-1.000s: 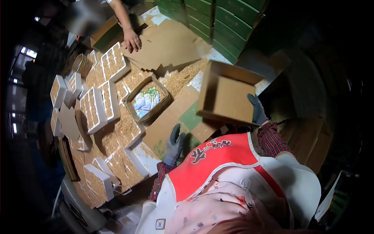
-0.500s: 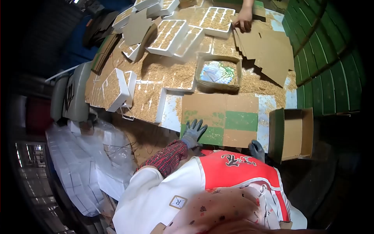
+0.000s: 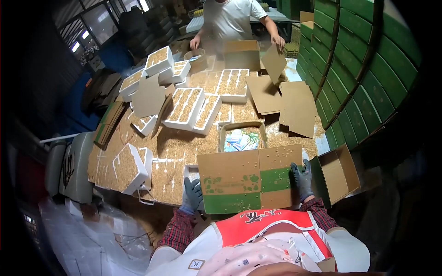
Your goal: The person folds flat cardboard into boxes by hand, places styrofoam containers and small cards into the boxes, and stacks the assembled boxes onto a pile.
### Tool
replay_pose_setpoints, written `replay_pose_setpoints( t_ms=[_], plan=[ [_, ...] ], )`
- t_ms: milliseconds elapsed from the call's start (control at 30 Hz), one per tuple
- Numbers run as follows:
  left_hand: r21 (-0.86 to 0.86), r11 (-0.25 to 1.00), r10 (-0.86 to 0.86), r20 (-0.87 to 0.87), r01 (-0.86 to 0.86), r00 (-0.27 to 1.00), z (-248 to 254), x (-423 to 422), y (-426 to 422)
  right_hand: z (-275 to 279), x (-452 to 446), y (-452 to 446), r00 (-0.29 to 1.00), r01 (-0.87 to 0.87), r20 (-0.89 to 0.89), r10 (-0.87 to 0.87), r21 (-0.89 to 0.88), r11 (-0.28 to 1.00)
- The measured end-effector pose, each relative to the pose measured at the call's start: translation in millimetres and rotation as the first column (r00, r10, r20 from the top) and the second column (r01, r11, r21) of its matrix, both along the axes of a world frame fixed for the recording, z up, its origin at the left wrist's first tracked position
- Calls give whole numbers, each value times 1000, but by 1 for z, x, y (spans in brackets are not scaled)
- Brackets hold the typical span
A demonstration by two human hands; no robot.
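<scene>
A flattened brown and green carton (image 3: 232, 172) is tilted up in front of my body, with wood shavings stuck on it. My left hand (image 3: 191, 195), in a grey glove, is at its left edge with the fingers apart. At the right edge, my gloved right hand (image 3: 302, 179) has its thumb and fingers around the cardboard. An open carton (image 3: 340, 172) stands just right of my right hand. Behind the flat carton sits a small box (image 3: 262, 133) of blue, white and green packets.
White foam trays (image 3: 185, 108) filled with shavings cover the table's left and middle. Loose cardboard sheets (image 3: 297, 108) lie at the back right. Green cartons (image 3: 363, 69) are stacked on the right. Across the table, a person (image 3: 229, 20) holds a cardboard piece beside a box.
The view has turned up. The flat carton, lying on the table before, is now raised between my hands. The open carton went from my right hand to the right side. The person has lifted a sheet.
</scene>
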State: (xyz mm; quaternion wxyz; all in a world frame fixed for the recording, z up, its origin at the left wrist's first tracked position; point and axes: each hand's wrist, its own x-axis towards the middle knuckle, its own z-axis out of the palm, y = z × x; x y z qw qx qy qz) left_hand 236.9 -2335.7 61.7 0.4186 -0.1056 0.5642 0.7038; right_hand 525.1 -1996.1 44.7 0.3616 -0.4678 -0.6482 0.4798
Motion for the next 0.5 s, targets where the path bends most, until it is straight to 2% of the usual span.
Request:
replay_pose_setpoints(
  t_ms=[33,67,100,133,167,200,233,267,300,333,400,467,500],
  plan=[
    [168,973,-170,48,160,984,7,-15,-7,1,-2,6,996,-80,-55,75,-95,992],
    [337,891,-342,60,304,938,24,-26,-5,7,-8,10,982,-168,-121,148,-177,970],
    [501,765,-465,-7,405,885,39,-29,3,13,-16,11,987,-146,-93,135,-128,981],
    [333,834,-407,-168,440,898,63,-25,13,24,-22,9,991,-126,-60,122,-80,989],
    [402,760,-549,-23,511,835,59,-38,10,31,-27,6,994,-109,-21,108,-37,993],
    [477,681,-676,118,556,727,44,-54,5,33,-34,2,997,-65,-27,67,91,994],
    [725,247,-926,-18,643,377,13,-76,10,31,-44,-4,999,-18,-35,26,211,977],
    [481,333,-919,-30,811,394,90,-32,19,29,-54,-11,999,28,-47,-13,329,944],
    [151,197,-926,-297,969,234,130,-5,40,28,-65,-20,990,36,-144,-3,224,974],
    [-224,111,-879,-476,968,-10,146,13,53,47,-76,-38,960,-58,-268,83,100,993],
    [-213,123,-864,-503,969,-1,105,32,43,67,-95,-64,983,-169,93,161,91,981],
    [-6,230,-879,-430,973,205,75,39,41,90,-102,-82,962,-229,-173,212,-86,970],
    [62,287,-867,-409,956,286,73,35,41,57,-97,-69,938,-231,-277,209,-47,972]
  ],
)
